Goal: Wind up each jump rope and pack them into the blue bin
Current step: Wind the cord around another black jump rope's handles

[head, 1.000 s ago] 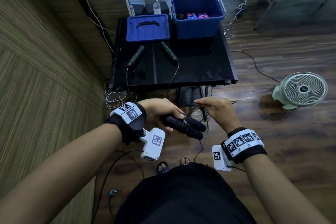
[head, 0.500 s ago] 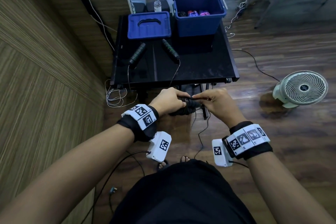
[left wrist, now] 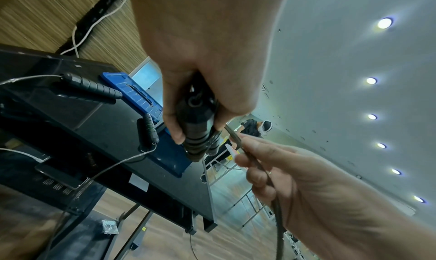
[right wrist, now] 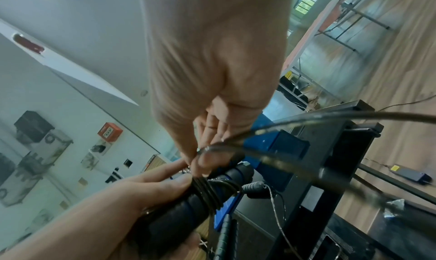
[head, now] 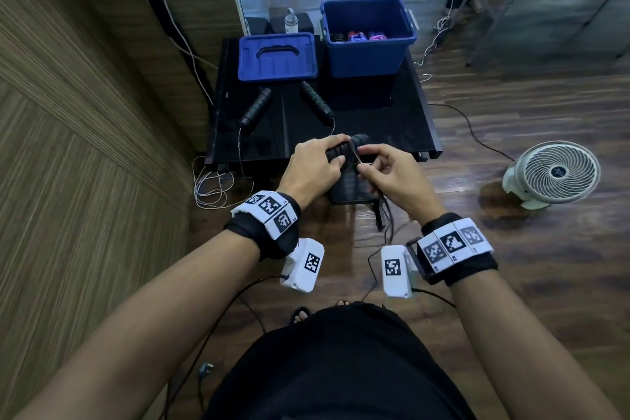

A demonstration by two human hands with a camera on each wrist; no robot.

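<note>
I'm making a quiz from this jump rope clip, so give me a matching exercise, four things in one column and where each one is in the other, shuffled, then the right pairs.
Things:
1. blue lid
2. blue bin
3. white fan
4. bundled rope handles

Places:
A. on the wooden floor, right of the table
B. gripped in the left hand
C. flat on the table's far left
D. open on the table's far right

Pairs: 1-C, 2-D, 3-A, 4-B

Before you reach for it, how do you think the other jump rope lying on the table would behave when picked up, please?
The jump rope on the table has a thin cord trailing over the edge, so it will likely dangle and snag. Its two round handles are only joined by that cord, so they would probably swing apart or roll.
</note>
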